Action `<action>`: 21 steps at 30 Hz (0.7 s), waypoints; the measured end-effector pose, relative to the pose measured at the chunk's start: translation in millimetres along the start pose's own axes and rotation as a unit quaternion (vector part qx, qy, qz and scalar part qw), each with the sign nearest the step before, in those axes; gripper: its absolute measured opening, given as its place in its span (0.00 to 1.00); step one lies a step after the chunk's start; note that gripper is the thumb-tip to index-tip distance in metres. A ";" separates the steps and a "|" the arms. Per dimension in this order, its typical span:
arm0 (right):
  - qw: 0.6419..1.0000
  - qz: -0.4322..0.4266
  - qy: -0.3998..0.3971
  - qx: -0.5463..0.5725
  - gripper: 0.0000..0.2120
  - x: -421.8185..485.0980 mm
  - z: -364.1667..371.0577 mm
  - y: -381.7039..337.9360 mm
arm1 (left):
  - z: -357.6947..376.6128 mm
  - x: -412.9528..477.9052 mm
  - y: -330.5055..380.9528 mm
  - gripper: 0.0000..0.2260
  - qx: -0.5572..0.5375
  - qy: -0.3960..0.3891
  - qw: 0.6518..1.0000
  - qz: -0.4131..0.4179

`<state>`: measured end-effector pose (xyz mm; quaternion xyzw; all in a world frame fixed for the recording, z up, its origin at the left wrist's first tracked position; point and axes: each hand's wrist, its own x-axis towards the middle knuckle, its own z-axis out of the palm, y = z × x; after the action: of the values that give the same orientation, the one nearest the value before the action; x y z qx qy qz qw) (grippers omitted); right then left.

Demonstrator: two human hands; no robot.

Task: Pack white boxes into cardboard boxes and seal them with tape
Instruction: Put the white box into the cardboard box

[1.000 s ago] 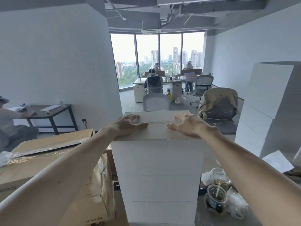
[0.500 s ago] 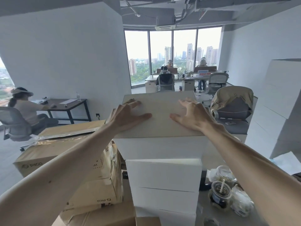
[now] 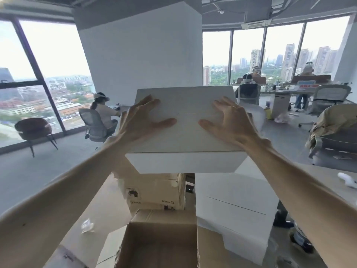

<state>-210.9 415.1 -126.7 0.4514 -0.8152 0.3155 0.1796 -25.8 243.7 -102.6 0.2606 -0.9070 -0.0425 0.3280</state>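
Hands hold a white box point(image 3: 185, 136) in the air at the centre of the view, both bare forearms reaching forward from 7 and 5 o'clock. The left hand point(image 3: 142, 121) grips the box's left upper edge and the right hand point(image 3: 230, 121) grips its right upper edge. Each has its fingers spread across the lid and its thumb pointing inward toward the other. The box is level and touches nothing below it.

At 6 o'clock, directly under the held box, an open cardboard box point(image 3: 160, 246) shows its brown inside. A stack of white boxes point(image 3: 231, 202) stands just beside it at 5 o'clock. A printed carton point(image 3: 154, 192) sits behind the open box. At 9 o'clock a seated person point(image 3: 103, 111) faces a desk by tall windows. At 3 o'clock a beige jacket point(image 3: 332, 124) drapes over a chair.
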 end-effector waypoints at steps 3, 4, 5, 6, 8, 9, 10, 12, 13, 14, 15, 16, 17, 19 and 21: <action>0.999 -0.030 -0.007 0.025 0.41 -7.0 19.1 -36.8 | -24.9 -31.5 -28.9 0.34 0.022 0.024 0.999 -0.040; 0.999 -0.039 -0.014 0.033 0.41 -10.6 25.9 -49.1 | -32.3 -42.6 -37.7 0.34 0.030 0.028 0.998 -0.052; 0.998 -0.047 -0.022 0.038 0.40 -14.7 32.9 -60.8 | -38.9 -54.0 -45.4 0.33 0.037 0.030 0.997 -0.062; 0.997 -0.055 -0.032 0.043 0.39 -19.9 39.9 -72.4 | -44.7 -65.7 -52.7 0.31 0.042 0.033 0.996 -0.070; 0.995 -0.060 -0.059 0.061 0.38 -32.5 54.6 -92.6 | -51.7 -88.4 -69.5 0.28 0.047 0.034 0.995 -0.084; 0.993 -0.060 -0.072 0.071 0.38 -40.2 62.1 -101.0 | -53.0 -99.1 -78.8 0.28 0.051 0.031 0.994 -0.094; 0.992 -0.060 -0.084 0.079 0.38 -48.3 70.2 -107.9 | -53.0 -109.2 -89.2 0.29 0.054 0.025 0.993 -0.106; 0.989 -0.060 -0.100 0.089 0.38 -64.6 87.6 -117.3 | -49.3 -127.2 -108.9 0.34 0.059 0.009 0.990 -0.129; 0.988 -0.059 -0.110 0.092 0.39 -73.3 96.8 -120.4 | -45.3 -135.9 -117.4 0.37 0.062 -0.002 0.988 -0.139; 0.987 -0.055 -0.121 0.093 0.39 -81.9 106.4 -121.9 | -40.3 -144.9 -125.3 0.40 0.062 -0.014 0.987 -0.145; 0.986 -0.048 -0.133 0.093 0.40 -90.7 115.6 -122.2 | -34.0 -153.6 -132.6 0.41 0.062 -0.026 0.987 -0.147; 0.984 -0.038 -0.145 0.095 0.40 -99.8 124.9 -121.1 | -26.9 -161.7 -138.9 0.43 0.060 -0.038 0.987 -0.146; 0.983 -0.028 -0.154 0.097 0.41 -108.7 133.5 -119.6 | -18.8 -169.0 -145.5 0.43 0.058 -0.051 0.987 -0.144; 0.981 -0.011 -0.167 0.096 0.41 -126.7 151.3 -113.7 | -1.6 -181.6 -154.9 0.43 0.046 -0.077 0.986 -0.141; 0.980 0.010 -0.181 0.085 0.41 -144.1 167.9 -105.4 | 18.4 -191.5 -162.4 0.42 0.029 -0.104 0.984 -0.141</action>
<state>-46.6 349.7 -296.5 0.5067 -0.8087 0.2983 -0.0130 159.4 198.1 -266.9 0.3891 -0.8913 -0.0890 0.2149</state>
